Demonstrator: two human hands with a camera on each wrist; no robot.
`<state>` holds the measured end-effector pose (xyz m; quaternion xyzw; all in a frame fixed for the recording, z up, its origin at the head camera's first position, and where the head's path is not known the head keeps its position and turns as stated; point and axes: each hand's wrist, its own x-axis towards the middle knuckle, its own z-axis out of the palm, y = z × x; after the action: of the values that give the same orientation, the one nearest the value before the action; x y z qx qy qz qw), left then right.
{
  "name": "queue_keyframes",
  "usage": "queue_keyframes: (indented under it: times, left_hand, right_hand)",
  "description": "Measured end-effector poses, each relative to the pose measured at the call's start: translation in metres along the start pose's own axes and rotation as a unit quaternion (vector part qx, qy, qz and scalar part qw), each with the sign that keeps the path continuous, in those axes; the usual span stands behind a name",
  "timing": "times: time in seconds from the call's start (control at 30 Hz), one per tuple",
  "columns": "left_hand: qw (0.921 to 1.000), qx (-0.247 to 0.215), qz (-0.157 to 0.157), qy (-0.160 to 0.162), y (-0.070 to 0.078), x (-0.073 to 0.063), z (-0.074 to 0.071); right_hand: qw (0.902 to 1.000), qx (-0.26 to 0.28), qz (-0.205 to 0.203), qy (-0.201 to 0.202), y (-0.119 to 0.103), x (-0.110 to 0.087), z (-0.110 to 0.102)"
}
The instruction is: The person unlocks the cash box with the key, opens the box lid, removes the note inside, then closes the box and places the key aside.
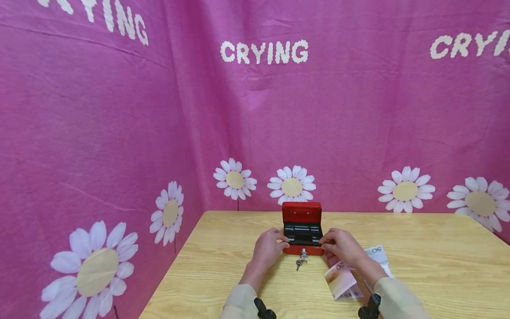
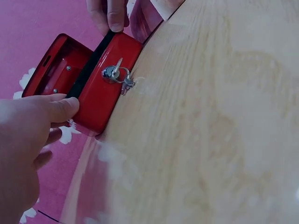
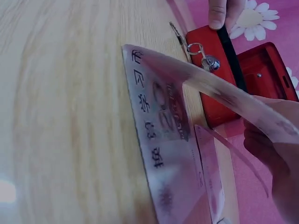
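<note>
A small red cash box (image 1: 293, 250) stands on the table with its lid raised. Inside it sits a black coin tray (image 1: 303, 237) level with the rim. My left hand (image 1: 268, 249) pinches the tray's left edge, thumb on top, as the left wrist view shows. On the opposite side my right hand (image 1: 343, 247) pinches the right edge; its fingertips are partly hidden. A key is in the front lock, and a ring with more keys (image 2: 127, 85) hangs from it.
Folded banknotes lie under and beside my right forearm: a pinkish 20 note (image 1: 341, 280) and a paler 50 note (image 1: 376, 254). The wooden table (image 1: 215, 248) meets a pink curtain (image 1: 338, 133) with daisies at its back and left edges.
</note>
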<state>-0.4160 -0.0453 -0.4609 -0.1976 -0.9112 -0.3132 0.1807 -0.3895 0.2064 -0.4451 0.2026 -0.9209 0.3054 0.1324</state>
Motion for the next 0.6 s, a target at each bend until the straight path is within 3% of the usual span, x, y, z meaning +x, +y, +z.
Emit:
queue_keyframes:
  times: [0.27, 0.6]
  left_hand:
    - [0.9978, -0.022, -0.049, -0.038, 0.0049, 0.0032, -0.0018]
    - [0.9977, -0.048, -0.020, -0.045, -0.0043, -0.0012, -0.0022]
  right_hand:
    - [0.9994, 0.032, 0.016, -0.001, 0.0055, 0.0007, 0.0005]
    - [0.9964, 0.065, 0.054, -0.013, 0.0064, 0.0002, 0.0018]
